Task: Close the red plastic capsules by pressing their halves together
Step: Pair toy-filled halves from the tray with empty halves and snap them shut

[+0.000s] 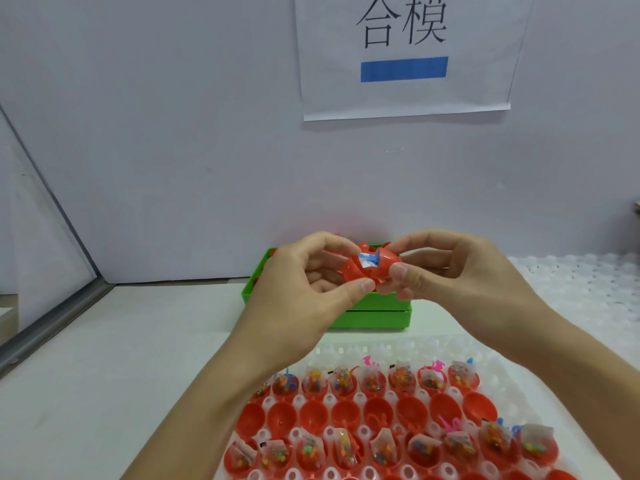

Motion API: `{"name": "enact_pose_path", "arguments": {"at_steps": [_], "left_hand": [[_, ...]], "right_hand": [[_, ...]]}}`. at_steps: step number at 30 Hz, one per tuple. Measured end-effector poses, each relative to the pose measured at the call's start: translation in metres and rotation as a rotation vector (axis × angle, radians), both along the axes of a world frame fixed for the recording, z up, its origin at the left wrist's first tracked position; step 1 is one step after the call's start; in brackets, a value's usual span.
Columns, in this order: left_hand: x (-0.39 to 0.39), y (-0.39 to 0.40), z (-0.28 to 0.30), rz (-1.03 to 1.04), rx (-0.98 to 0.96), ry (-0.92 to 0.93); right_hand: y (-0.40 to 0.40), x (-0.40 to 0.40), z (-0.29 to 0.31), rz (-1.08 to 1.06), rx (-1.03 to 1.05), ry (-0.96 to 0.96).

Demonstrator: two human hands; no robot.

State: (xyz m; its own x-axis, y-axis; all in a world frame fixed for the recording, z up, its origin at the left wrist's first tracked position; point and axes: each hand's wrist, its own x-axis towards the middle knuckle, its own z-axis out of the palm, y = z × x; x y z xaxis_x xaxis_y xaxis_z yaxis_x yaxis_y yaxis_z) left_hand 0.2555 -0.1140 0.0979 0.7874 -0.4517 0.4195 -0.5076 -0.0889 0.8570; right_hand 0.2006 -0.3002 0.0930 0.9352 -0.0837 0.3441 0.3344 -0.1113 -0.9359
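My left hand [304, 282] and right hand [446, 268] each pinch one half of the open red capsule [372, 268], halves facing along the left-right axis.

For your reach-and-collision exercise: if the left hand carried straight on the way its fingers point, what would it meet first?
The left hand points right, across the red capsule it pinches, so it would likely meet the right hand first, though depth is uncertain.

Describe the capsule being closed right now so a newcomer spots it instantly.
Start at the green bin by the back wall. Just above its front, both hands, left hand and right hand, pinch one red capsule. Unlike the tray's capsules, it is held aloft, blue toy poking out.
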Motion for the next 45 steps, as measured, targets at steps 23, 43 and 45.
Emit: {"name": "enact_pose_path", "arguments": {"at_steps": [23, 43, 45], "left_hand": [[-0.014, -0.006, 0.004, 0.179, 0.109, -0.242], [-0.018, -0.010, 0.007, 0.169, -0.001, -0.190], [-0.017, -0.008, 0.008, 0.135, -0.025, -0.163]], "right_hand": [[0.004, -0.005, 0.007, -0.006, -0.025, -0.105], [0.006, -0.007, 0.009, -0.062, -0.034, -0.141], [0.006, -0.010, 0.012, -0.037, -0.024, -0.146]]}}
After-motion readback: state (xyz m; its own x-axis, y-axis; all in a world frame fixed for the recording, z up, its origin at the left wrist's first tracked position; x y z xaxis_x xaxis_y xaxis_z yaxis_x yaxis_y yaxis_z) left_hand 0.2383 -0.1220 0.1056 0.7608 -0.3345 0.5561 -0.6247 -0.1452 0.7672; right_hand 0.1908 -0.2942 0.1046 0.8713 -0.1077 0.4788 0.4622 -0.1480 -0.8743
